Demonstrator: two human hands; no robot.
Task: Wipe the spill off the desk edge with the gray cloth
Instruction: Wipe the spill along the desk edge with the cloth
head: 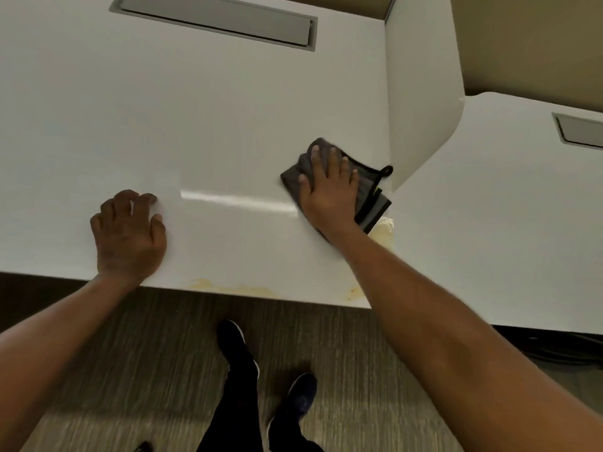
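Note:
My right hand lies flat on the folded gray cloth, pressing it onto the white desk near the right divider. The cloth has black trim and a small black loop at its far corner. A yellowish spill runs along the desk's front edge. More of the yellow stain shows just below the cloth at the desk's right side, and a small patch sits at the front right corner. My left hand rests on the desk with its fingers curled and holds nothing.
A white divider panel stands upright right of the cloth. Beyond it lies a second white desk. A gray cable hatch sits at the desk's back. My legs and dark shoes stand on the carpet below.

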